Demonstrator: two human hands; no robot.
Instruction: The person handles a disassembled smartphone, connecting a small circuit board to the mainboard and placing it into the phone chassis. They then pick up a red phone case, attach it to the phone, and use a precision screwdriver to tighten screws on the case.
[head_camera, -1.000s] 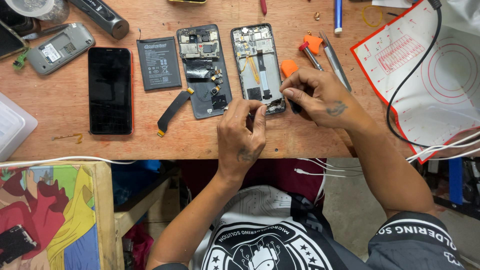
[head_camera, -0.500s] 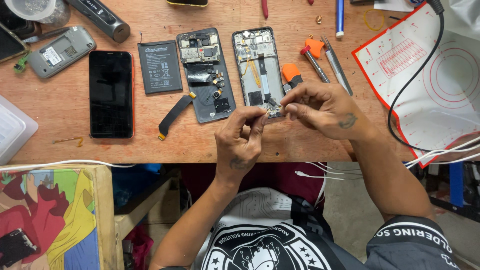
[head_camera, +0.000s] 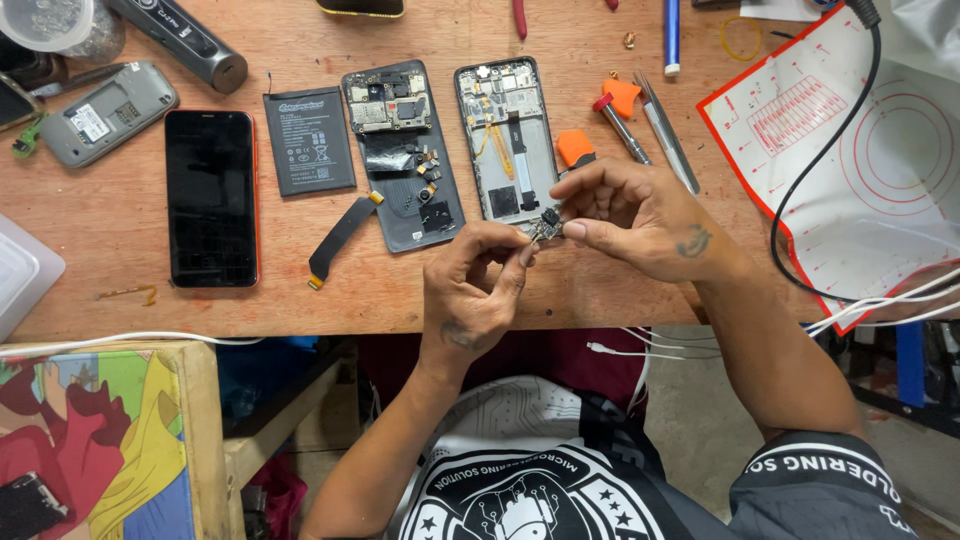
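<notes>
A small dark circuit board (head_camera: 546, 224) is being pinched between the fingertips of both hands, just above the near end of the opened phone frame (head_camera: 506, 140). A second ago both hands were pressed down at the foot of that frame; half a second ago the part was being drawn up between them. It is now being held clear of the frame, so it appears that the little board is being lifted out of its seat rather than worked on in place.

The right hand (head_camera: 640, 220) is being kept narrow, thumb and forefinger closed on the far side of the board, the other fingers arched over it. The left hand (head_camera: 478, 285) is being curled beneath, its fingertips closed on the near side.

The work is being done close to the near edge of the wooden table (head_camera: 120, 300), with bare wood to the left of the left hand. Just beyond the right hand an orange pry tool (head_camera: 575, 148), a red-handled screwdriver (head_camera: 618, 112) and tweezers (head_camera: 668, 132) are lying. To the left, a grey back cover with its mainboard (head_camera: 400, 155) and a loose black flex strip (head_camera: 340, 238) are lying near, then a battery (head_camera: 309, 140) and a dark phone screen (head_camera: 211, 197). To the right, a black cable (head_camera: 800, 190) is trailing over a white silicone mat (head_camera: 860, 150).
</notes>
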